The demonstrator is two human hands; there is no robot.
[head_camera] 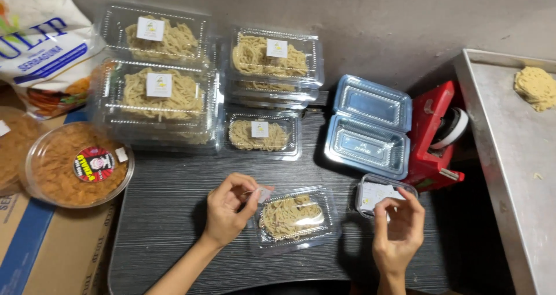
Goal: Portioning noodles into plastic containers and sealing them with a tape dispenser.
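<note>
Cardboard shows at the far left, a box [52,248] beside the dark worktop [168,214], and a round tub [75,165] of orange-brown crumbs rests on it. Behind, a printed bag [40,46] leans at the wall. Closed clear boxes of noodles [159,86] stand stacked along the back of the worktop, each with a small label. The left hand [229,211] pinches a small sticker [263,193] between thumb and fingers, just over the near noodle box [295,218], which lies shut between both hands. An empty open box [370,127] stands behind. The right hand [399,228] is half curled, fingertips at a small sticker tub [373,193]. A red tape dispenser [434,136] and a metal tray [509,156] are at the right.
</note>
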